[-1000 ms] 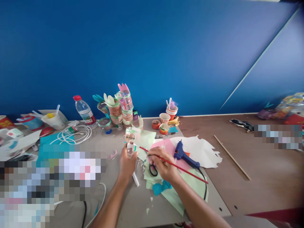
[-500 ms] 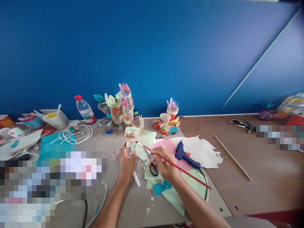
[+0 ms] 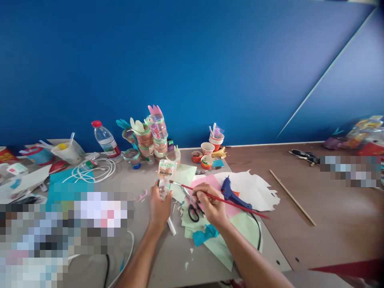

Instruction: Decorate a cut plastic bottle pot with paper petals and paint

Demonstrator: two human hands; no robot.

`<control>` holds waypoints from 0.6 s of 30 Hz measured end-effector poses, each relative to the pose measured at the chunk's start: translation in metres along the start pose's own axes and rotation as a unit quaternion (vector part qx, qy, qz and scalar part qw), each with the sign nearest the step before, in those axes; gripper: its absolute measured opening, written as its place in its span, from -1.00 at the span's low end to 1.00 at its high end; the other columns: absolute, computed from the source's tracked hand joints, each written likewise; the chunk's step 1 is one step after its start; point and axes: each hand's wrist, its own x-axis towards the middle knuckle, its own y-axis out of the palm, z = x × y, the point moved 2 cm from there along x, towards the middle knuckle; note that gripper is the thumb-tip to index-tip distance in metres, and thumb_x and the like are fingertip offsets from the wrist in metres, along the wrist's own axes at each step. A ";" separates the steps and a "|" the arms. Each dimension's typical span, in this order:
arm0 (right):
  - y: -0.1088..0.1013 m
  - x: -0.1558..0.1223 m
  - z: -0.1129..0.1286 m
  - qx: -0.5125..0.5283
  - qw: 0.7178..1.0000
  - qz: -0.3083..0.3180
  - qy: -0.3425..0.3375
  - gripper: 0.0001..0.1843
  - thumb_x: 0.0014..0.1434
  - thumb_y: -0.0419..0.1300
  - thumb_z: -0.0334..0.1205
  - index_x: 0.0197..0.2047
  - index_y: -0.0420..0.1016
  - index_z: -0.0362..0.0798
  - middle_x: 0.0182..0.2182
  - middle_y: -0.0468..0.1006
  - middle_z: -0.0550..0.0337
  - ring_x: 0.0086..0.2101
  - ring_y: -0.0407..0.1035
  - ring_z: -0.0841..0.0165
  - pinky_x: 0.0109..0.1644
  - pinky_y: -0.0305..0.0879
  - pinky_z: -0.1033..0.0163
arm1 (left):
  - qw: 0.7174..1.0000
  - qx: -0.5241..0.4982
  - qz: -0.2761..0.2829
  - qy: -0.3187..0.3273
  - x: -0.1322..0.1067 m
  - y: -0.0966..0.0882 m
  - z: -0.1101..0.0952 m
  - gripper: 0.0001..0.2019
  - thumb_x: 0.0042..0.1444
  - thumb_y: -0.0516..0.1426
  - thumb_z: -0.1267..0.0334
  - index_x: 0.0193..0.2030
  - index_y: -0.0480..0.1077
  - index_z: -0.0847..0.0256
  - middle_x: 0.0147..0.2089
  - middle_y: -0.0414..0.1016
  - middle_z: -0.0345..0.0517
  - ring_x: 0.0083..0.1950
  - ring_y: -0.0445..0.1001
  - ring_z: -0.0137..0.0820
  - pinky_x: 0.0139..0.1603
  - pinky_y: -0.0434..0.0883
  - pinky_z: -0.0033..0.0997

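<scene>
My left hand is closed around the lower part of a clear plastic container with a printed label; its exact kind is hard to make out. Between the fingers of my right hand is a thin red-handled paintbrush. Its bristles are at the container's side, though I cannot tell if they touch. Black-handled scissors lie beside my right hand, on pink paper and green paper. A blue glue gun rests just beyond that hand. Below my left hand lies a white stick.
Decorated plastic cups stand by the blue wall, near a red-capped bottle. Small paper cups stand at the back. A coiled white cable lies left, a wooden stick right. Torn white paper lies behind the glue gun.
The paintbrush has tilted, its back end swinging up and its bristles dipping slightly along the container. My right hand has turned a little; my left hand keeps its hold. The view has shifted slightly.
</scene>
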 end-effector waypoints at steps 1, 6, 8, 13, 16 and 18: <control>0.000 0.000 0.001 0.009 1.000 -0.002 0.000 -0.82 0.25 0.06 -0.28 -0.25 0.51 -0.02 -0.47 0.47 0.19 -0.52 0.37 0.42 -0.43 0.34 0.27 | 1.000 0.004 -0.001 0.003 0.000 0.000 0.000 -0.59 -0.03 0.15 0.21 0.00 0.30 0.17 -0.20 0.36 -0.10 -0.14 0.41 -0.27 -0.05 0.38 -0.18; 0.001 0.002 0.002 0.037 0.999 -0.031 0.006 -0.82 0.25 0.07 -0.27 -0.20 0.50 -0.02 -0.45 0.48 0.20 -0.55 0.36 0.45 -0.42 0.35 0.28 | 1.000 0.017 0.002 0.012 0.000 -0.001 -0.003 -0.55 -0.03 0.14 0.22 0.05 0.28 0.19 -0.17 0.33 -0.08 -0.11 0.39 -0.26 -0.02 0.37 -0.15; 0.001 0.003 0.002 0.047 0.998 -0.017 0.022 -0.83 0.25 0.08 -0.27 -0.24 0.51 -0.02 -0.46 0.48 0.21 -0.54 0.37 0.45 -0.44 0.34 0.30 | 1.000 0.022 0.001 0.017 0.000 -0.001 -0.005 -0.55 -0.02 0.13 0.23 0.07 0.27 0.20 -0.15 0.32 -0.07 -0.09 0.39 -0.25 0.00 0.36 -0.16; 0.000 0.004 0.003 0.065 0.996 -0.052 0.026 -0.85 0.24 0.09 -0.27 -0.24 0.50 -0.03 -0.37 0.52 0.18 -0.58 0.37 0.49 -0.47 0.34 0.31 | 0.999 0.017 -0.005 0.033 -0.001 -0.001 -0.005 -0.54 -0.01 0.13 0.24 0.09 0.25 0.16 -0.11 0.31 -0.07 -0.05 0.38 -0.24 0.04 0.35 -0.14; 0.001 0.005 0.003 0.068 0.996 -0.049 0.043 -0.86 0.22 0.11 -0.27 -0.27 0.50 -0.04 -0.41 0.52 0.19 -0.58 0.37 0.49 -0.49 0.33 0.33 | 0.999 0.022 -0.005 0.036 0.000 -0.001 -0.003 -0.53 0.00 0.12 0.24 0.11 0.24 0.19 -0.08 0.30 -0.03 -0.01 0.36 -0.21 0.06 0.34 -0.12; 0.001 0.006 0.004 0.082 0.994 -0.043 0.049 -0.87 0.22 0.11 -0.27 -0.27 0.49 -0.04 -0.43 0.53 0.21 -0.59 0.37 0.49 -0.49 0.34 0.33 | 0.999 0.029 -0.003 0.029 0.000 -0.001 -0.003 -0.51 0.01 0.12 0.24 0.13 0.23 0.22 -0.06 0.29 -0.01 0.01 0.35 -0.20 0.08 0.33 -0.10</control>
